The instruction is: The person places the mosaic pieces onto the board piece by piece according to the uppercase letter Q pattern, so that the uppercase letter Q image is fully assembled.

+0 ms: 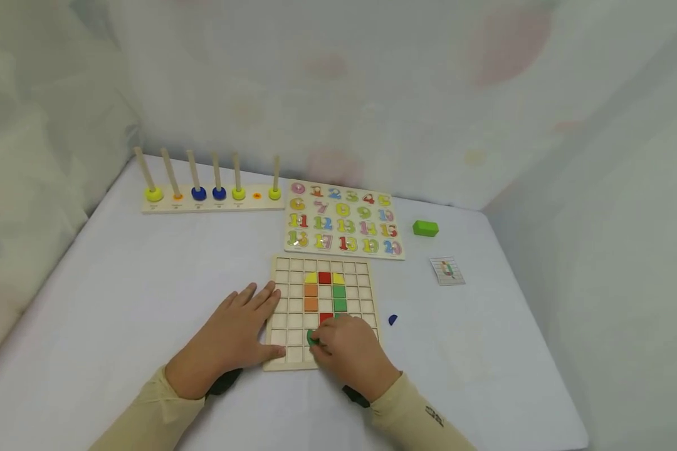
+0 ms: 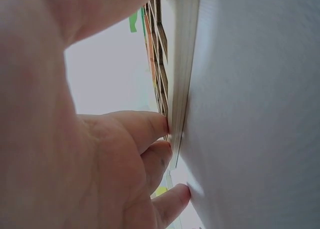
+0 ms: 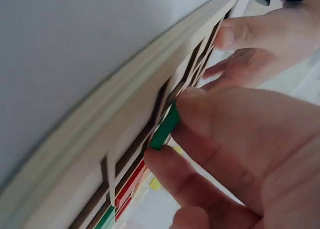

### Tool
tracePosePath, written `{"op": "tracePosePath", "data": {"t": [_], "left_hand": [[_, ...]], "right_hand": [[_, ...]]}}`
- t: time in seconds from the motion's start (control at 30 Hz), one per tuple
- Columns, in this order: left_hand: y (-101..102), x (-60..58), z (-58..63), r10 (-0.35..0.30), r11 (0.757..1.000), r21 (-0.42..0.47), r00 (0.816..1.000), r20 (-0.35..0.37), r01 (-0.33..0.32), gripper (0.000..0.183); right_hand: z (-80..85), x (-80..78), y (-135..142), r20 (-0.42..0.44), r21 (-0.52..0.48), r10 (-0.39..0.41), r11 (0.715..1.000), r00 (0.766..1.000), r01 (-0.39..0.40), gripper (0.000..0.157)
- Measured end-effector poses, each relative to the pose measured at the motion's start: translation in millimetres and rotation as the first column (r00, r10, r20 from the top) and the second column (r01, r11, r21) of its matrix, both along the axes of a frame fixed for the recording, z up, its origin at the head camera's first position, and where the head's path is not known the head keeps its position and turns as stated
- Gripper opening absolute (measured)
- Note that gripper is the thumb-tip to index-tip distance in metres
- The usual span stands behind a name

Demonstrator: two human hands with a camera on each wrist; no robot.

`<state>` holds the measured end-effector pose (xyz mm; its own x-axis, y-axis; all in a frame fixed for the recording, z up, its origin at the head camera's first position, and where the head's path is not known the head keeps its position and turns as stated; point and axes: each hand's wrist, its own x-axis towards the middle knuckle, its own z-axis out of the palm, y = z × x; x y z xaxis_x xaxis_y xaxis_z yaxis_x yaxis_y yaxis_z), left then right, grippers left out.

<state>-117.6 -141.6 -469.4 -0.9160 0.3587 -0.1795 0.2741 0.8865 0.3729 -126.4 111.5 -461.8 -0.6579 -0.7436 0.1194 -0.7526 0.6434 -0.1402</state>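
A square wooden grid board (image 1: 290, 367) lies on the white table in the head view. Coloured tiles sit in its cells: yellow, a red tile (image 1: 324, 277), an orange tile (image 1: 311, 290) and a green tile (image 1: 339, 292) among them. My left hand (image 1: 234, 332) is spread over the board's left side, thumb near the lower left corner; in the left wrist view two fingertips touch the frame. Between thumb and fingertip, my right hand (image 1: 351, 351) pinches a small green piece (image 3: 165, 129) low over the grid's lower cells. That hand hides part of the lower right grid.
A small blue half-round piece (image 1: 392, 320) lies right of the board. Farther right are a picture card (image 1: 447, 271) and a green block (image 1: 425, 228). Behind stands a number puzzle board (image 1: 344, 254), with a peg stand (image 1: 214, 207) holding rings to its left.
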Motion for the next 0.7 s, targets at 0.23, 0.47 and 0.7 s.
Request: {"op": "tracePosePath", "data": {"t": [0.23,0.47,0.7], "left_hand": [[5.2,-4.2,3.2,-0.013,1.000,0.006,1.000,-0.001,0.013,0.108],[3.9,-1.9,8.0,-0.016,1.000,-0.009,1.000,0.000,0.016,0.106],[0.7,0.8,9.1,-0.006,1.000,-0.018,1.000,0.012,0.006,0.107]], "right_hand": [[5.0,-6.3,0.2,0.002,0.004,-0.008,1.000,1.000,0.008,0.006],[0.6,-7.4,-0.6,0.019,-0.044,-0.019,0.999,1.000,0.020,0.006],[1.5,-8.5,-4.3,0.084,-0.037,-0.024,0.999,0.996,0.027,0.013]]}}
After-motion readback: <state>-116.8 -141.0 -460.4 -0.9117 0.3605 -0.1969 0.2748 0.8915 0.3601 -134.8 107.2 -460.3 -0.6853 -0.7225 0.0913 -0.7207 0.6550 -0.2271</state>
